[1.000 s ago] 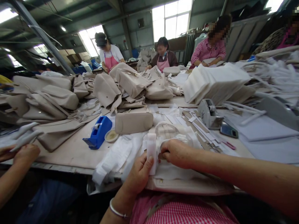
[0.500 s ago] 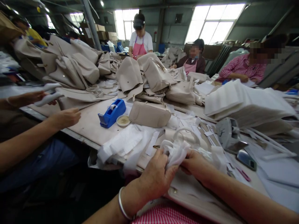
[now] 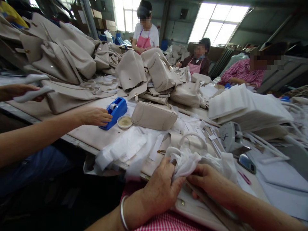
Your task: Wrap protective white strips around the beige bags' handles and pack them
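Note:
My left hand (image 3: 160,184) is closed on crumpled white tissue paper (image 3: 186,162), which seems wrapped around part of a bag handle. A white-wrapped loop stands up just behind that hand. Close on the right, my right hand (image 3: 207,178) pinches a long beige strap (image 3: 211,207) that runs down toward my lap. Its fingertips are partly hidden by the paper. Under both hands lies a beige handbag (image 3: 192,213) with a small metal fitting, against my pink checked apron (image 3: 166,223).
A co-worker's hand (image 3: 96,116) reaches to a blue tape dispenser (image 3: 117,109) at left. Beside it are a round dish (image 3: 124,122) and a beige bag (image 3: 155,116). More bags pile up behind. White foam sheets (image 3: 250,106), a grey tape dispenser (image 3: 229,136) and a phone (image 3: 247,163) lie right.
The co-worker's hand has moved right to the blue tape dispenser. A beige strap now shows below my right hand. My hands have shifted slightly, still close together at the tissue paper.

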Available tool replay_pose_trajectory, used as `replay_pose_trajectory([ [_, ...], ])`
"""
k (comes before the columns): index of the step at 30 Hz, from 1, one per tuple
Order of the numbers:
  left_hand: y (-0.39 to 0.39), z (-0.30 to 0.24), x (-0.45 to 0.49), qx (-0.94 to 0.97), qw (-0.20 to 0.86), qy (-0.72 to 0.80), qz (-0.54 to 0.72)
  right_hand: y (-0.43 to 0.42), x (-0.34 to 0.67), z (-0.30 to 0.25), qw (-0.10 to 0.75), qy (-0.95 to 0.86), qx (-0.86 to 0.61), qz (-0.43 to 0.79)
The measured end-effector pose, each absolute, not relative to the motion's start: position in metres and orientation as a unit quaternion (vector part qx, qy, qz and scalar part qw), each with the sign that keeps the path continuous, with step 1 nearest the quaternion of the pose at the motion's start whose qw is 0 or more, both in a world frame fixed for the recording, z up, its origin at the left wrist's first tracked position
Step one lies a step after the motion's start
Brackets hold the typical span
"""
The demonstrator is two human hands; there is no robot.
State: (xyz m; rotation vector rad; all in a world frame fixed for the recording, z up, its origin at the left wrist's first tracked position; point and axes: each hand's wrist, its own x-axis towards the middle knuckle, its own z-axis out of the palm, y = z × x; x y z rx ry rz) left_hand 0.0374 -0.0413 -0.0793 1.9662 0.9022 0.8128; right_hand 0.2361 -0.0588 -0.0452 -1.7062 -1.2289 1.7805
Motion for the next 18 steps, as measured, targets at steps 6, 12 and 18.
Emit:
replay_pose_trajectory([
  [6, -0.039, -0.076, 0.038, 0.761, 0.452, 0.338, 0.319, -0.056, 0.223, -0.054, 0.286, -0.377, -0.558, 0.682],
  [12, -0.037, -0.072, 0.037, 0.763, 0.453, 0.336, 0.315, -0.067, 0.219, -0.057, 0.383, -0.227, -0.418, 0.792],
  [18, -0.039, -0.070, 0.042, 0.756, 0.461, 0.331, 0.326, -0.072, 0.201, -0.056, 0.451, -0.152, -0.449, 0.756],
])
